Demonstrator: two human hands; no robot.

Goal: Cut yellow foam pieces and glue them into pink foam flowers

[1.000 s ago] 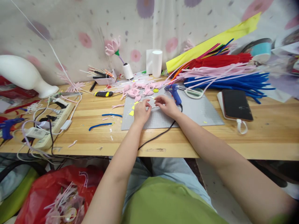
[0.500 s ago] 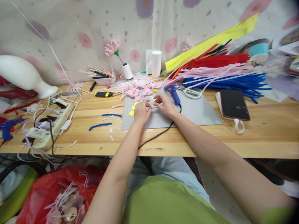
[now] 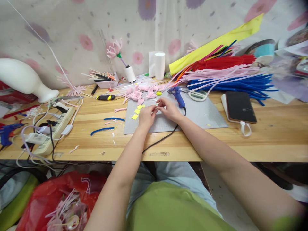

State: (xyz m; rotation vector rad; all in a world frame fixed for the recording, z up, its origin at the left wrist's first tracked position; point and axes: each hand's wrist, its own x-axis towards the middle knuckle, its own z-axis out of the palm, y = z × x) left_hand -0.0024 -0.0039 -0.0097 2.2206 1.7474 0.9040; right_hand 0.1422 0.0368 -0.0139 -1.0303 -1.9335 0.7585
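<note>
My left hand (image 3: 147, 116) and my right hand (image 3: 167, 109) meet over the grey mat (image 3: 197, 115). The fingertips of both are pinched close together around something small and pale, too tiny to name. Left of my left hand lie several yellow paper squares (image 3: 135, 116). Beyond the hands are pink pipe-cleaner petals (image 3: 136, 95) and a small yellow-green oval piece (image 3: 158, 93). A blue hot glue gun (image 3: 177, 95) rests just past my right hand, its black cord running under my right forearm.
Green-handled scissors (image 3: 197, 96), bundled pipe cleaners (image 3: 228, 84) and a phone-like black device (image 3: 241, 106) are on the right. To the left lie a utility knife (image 3: 105, 97), blue pipe-cleaner pieces (image 3: 102, 130) and a power strip (image 3: 55, 130) with tangled cables. A red bag (image 3: 36, 195) of scraps sits below.
My fingertips have come closer together, the left hand shifting slightly right and down. In the earlier frame, a small yellowish bit showed at my right fingertips; now it is hidden.
</note>
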